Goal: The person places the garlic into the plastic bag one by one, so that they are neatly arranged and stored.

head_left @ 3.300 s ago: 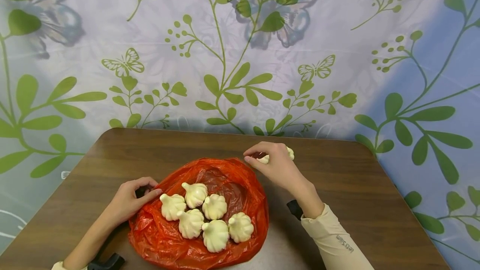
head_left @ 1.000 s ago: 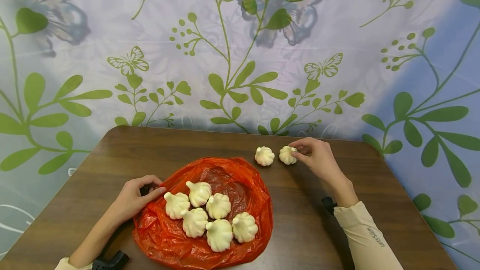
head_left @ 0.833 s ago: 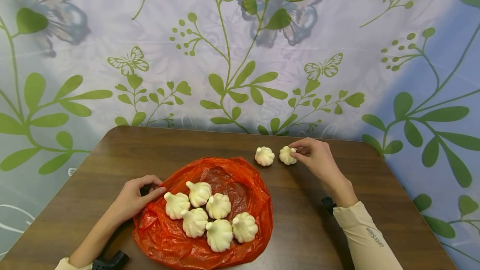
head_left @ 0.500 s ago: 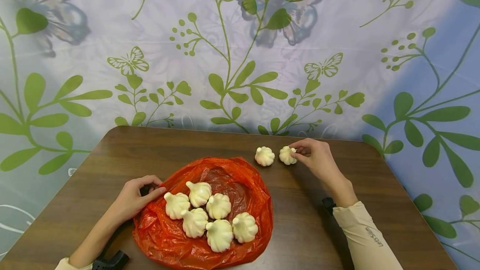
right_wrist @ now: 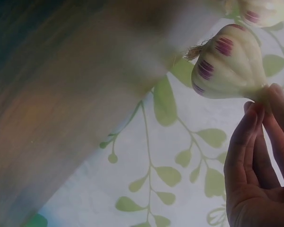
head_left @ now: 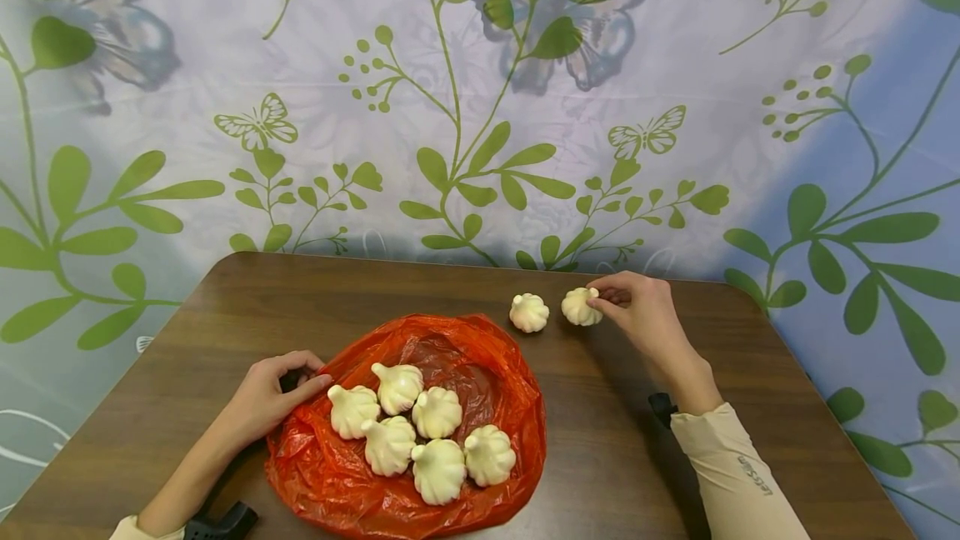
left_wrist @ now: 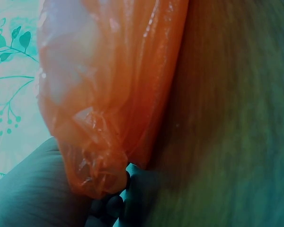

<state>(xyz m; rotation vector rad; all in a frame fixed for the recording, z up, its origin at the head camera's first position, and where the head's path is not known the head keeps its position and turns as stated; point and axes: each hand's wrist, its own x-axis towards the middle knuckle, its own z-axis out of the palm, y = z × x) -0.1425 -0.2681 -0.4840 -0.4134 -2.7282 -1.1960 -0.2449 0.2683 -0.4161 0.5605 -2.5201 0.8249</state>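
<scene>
My right hand pinches a garlic bulb by its stem at the back right of the table. In the right wrist view that garlic bulb shows purple streaks and a tuft of roots, with thumb and fingertips on the stem. A second garlic bulb sits on the table just left of it. My left hand grips the left rim of an open red plastic bag. Several garlic bulbs lie inside the bag. In the left wrist view the bunched bag is between thumb and fingers.
The brown wooden table has its far edge close to a patterned cloth with leaves and butterflies. Dark wrist straps show at both forearms.
The right hand moved right from beside the first bulb on the table to the second. In the last half second, that bulb shifted slightly up and right with the hand. The left hand keeps its grip.
</scene>
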